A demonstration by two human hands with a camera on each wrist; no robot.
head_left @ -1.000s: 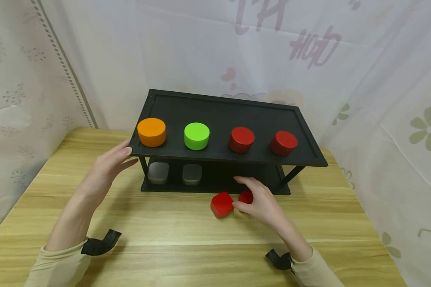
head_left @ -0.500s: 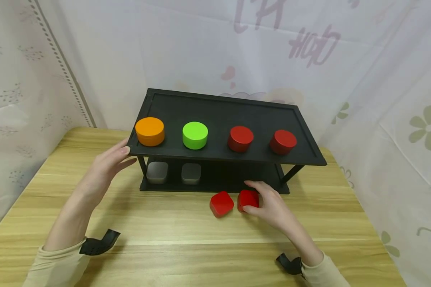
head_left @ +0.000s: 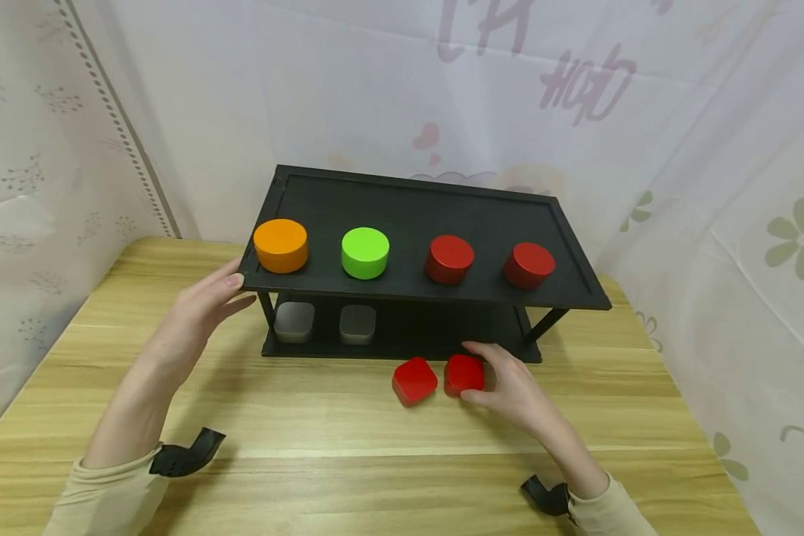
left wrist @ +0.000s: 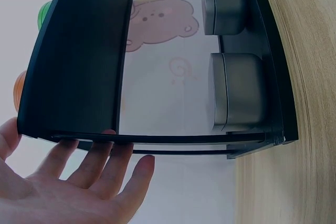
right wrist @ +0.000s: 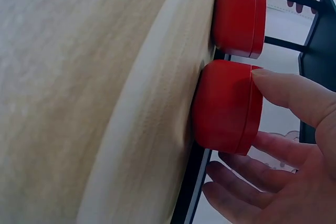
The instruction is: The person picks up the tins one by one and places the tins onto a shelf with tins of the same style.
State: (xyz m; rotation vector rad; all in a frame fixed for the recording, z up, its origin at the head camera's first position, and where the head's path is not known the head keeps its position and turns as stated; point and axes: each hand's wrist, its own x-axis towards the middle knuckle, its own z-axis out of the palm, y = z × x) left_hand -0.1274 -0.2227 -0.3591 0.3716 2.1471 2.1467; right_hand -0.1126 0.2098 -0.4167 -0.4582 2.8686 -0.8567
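My left hand (head_left: 204,301) grips the upper left corner of a black two-tier shelf (head_left: 402,216), thumb at the top board's edge and fingers by the side bar (left wrist: 173,139). On the wooden table before the shelf, my right hand (head_left: 509,383) pinches a red square tin (head_left: 464,374) between thumb and index finger; its other fingers stay apart from the tin. The right wrist view shows this tin (right wrist: 223,106) standing on the table, the thumb at its lid. Left of it, slightly turned, sits another red square tin (head_left: 415,381).
Along the top board stand an orange round tin (head_left: 281,246), a green one (head_left: 365,253) and two dark red ones, left (head_left: 450,260) and right (head_left: 529,266). Two silver square tins, left (head_left: 294,322) and right (head_left: 357,324), occupy the lower board. A printed cloth (head_left: 375,89) hangs behind.
My right hand has moved right, from between the two red square tins to the right one's far side, uncovering that tin. My left hand stays at the shelf corner.
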